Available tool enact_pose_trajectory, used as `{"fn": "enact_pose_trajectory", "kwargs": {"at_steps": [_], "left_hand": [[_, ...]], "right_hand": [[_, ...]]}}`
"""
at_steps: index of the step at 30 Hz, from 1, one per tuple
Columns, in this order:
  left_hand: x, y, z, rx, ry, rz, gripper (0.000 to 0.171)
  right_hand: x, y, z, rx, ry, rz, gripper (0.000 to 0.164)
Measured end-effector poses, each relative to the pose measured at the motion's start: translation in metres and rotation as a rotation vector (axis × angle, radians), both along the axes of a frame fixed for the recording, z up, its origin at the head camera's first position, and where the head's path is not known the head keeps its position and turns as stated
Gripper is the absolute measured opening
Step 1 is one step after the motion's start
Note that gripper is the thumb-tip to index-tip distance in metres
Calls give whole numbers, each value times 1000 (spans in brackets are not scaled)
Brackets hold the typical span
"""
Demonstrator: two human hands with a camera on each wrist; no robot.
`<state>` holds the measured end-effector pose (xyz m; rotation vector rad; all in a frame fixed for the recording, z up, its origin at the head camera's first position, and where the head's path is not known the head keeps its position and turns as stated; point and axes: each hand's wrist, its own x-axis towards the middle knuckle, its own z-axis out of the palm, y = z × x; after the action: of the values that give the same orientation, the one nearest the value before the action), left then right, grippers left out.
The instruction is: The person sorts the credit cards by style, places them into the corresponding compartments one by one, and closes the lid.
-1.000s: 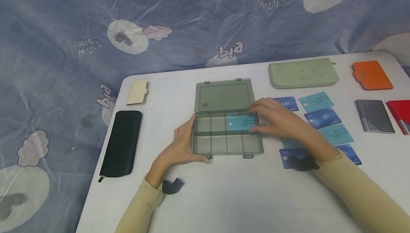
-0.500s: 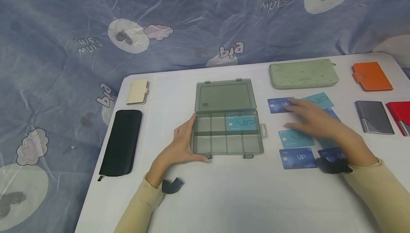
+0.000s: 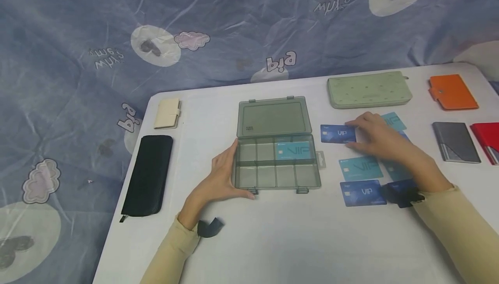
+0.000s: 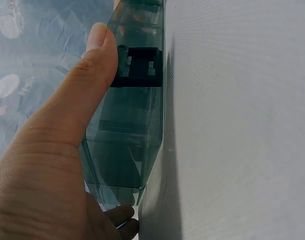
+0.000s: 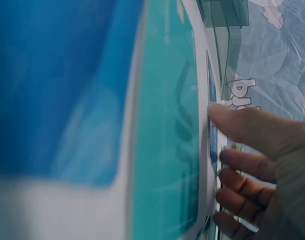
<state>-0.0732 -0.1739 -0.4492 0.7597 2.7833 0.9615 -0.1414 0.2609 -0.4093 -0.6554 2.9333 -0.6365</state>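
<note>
In the head view my left hand [image 3: 223, 173] grips the left front corner of a translucent grey-green compartment box [image 3: 265, 175]. Its thumb lies along the front edge near a latch [image 4: 138, 67], the fingers down the left side. The hinged lid [image 3: 274, 117] is folded back, away from me. One light-blue VIP card [image 3: 293, 150] lies in the back right compartments. To the right of the box, my right hand [image 3: 383, 138] pinches the right end of a dark-blue VIP card [image 3: 336, 134] between thumb and fingers, low over the white table.
More VIP cards, light-blue [image 3: 360, 169] and dark-blue [image 3: 362, 193], lie under and near the right forearm. Behind is a green wallet [image 3: 369, 89]; rightward are orange [image 3: 454, 92], grey [image 3: 456, 142] and red [image 3: 489, 138] holders. A black wallet [image 3: 147, 175] and cream holder [image 3: 167, 112] lie left.
My right hand has moved from the box rightward to the cards and taken hold of the dark-blue card, which has shifted slightly left and toward me. The left hand stays at the box.
</note>
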Motion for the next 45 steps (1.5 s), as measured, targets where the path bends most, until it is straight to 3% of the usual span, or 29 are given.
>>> {"fn": "enact_pose_trajectory", "kwargs": {"at_steps": [5,14,36,45], "left_hand": [[0,0,1,-1,-3,0,147],[0,0,2,2,0,0,148],[1,-2,2,-11,-6,8,147],[1,-1,1,-7,3,6,147]], "right_hand": [[-7,-3,-1,5,11,3,55],[-14,-7,-2,34,-48,-2,54],[-14,-16,4,108,-94,-22,57],[-10,-12,3,95,-47,-9,60]]}}
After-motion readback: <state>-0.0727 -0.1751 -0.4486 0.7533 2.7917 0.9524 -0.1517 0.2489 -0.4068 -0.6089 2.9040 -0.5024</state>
